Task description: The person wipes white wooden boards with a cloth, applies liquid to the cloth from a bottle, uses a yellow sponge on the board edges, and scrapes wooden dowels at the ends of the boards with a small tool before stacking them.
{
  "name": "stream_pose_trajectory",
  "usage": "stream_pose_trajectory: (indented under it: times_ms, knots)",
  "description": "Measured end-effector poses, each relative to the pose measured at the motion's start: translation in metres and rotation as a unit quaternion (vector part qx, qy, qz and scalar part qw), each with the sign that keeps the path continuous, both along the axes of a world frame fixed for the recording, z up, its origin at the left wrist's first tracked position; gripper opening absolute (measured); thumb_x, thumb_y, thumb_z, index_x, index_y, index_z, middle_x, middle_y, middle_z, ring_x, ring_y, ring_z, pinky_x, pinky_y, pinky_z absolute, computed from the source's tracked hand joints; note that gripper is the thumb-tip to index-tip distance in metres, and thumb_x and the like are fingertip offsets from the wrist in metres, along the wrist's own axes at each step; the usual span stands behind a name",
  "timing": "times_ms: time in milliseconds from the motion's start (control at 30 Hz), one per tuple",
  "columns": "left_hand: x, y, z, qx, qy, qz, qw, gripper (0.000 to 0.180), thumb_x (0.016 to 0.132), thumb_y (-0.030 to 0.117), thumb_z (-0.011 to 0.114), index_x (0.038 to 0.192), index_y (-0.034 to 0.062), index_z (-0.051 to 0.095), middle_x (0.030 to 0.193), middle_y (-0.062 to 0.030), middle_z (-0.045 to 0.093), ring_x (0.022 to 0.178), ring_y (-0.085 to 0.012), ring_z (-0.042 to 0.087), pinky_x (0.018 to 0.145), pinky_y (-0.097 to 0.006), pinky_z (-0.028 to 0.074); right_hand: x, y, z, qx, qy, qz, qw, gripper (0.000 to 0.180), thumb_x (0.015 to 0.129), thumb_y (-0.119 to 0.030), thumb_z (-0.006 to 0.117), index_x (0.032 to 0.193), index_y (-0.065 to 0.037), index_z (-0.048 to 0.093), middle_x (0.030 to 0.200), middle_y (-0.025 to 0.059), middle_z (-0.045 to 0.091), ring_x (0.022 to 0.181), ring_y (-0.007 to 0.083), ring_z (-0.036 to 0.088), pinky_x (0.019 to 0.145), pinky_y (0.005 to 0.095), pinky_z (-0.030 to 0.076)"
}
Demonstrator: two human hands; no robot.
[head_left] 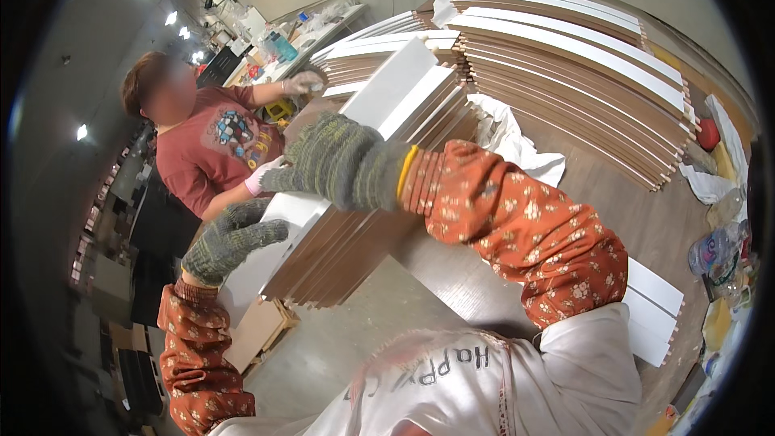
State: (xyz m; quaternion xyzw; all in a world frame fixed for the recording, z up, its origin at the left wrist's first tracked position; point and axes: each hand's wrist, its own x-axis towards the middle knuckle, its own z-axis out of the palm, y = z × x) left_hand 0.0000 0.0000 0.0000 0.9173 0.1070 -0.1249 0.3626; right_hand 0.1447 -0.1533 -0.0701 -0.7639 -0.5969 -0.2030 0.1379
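Left grip [230, 241] lay flat, fingers apart, against the near end of the tilted panel stack [355, 226], steadying it. Right grip [339, 161] curled over the stack's top edge; a co-worker's hand [260, 180] braced beyond it.

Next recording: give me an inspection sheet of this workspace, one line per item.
Surface: wooden worktop, partly bare, carrying board stacks.
Job's things: bundle of white-faced boards standing on edge, tilted, brown edges showing.
Clutter: crumpled white sheet; tall stack of boards behind; red object and plastic bottle at the right.
Grips: left hand, gloved, lies against the bundle's near white face; right hand, gloved, lies across its top edge; whether either closes around it cannot be told.
Cables: nothing seen.
Surroundings: a co-worker in a red shirt opposite, gloved hands at the boards; bright ceiling lights; a cluttered bench behind.
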Motion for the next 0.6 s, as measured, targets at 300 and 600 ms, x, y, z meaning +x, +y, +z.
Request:
stream_pose_trajectory:
  times_ms: [300, 600]
  knots:
    - [0.019, -0.005, -0.043, 0.326, -0.180, -0.149, 0.916, 0.070, 0.070, 0.019, 0.081, 0.130, 0.0016, 0.049, 0.123, -0.0200, 0.056, 0.117, -0.0329, 0.054, 0.098, -0.038, 0.042, 0.061, -0.039, 0.005, -0.095, 0.125, 0.137, 0.978, 0.065, 0.067, -0.034, 0.078, 0.125, -0.014, 0.058, 0.107, 0.0130, 0.066, 0.094, 0.0313, 0.063, 0.080, 0.0381, 0.049]
    - [0.033, 0.022, -0.071, 0.208, -0.209, -0.198, 0.935, 0.075, 0.069, 0.006, 0.080, 0.135, 0.0022, 0.044, 0.129, -0.0114, 0.053, 0.116, -0.0186, 0.050, 0.098, -0.030, 0.039, 0.058, -0.051, -0.045, 0.010, 0.097, 0.008, 0.995, 0.062, 0.073, -0.062, 0.063, 0.121, -0.022, 0.063, 0.112, 0.0105, 0.065, 0.104, 0.0316, 0.060, 0.090, 0.0443, 0.044]
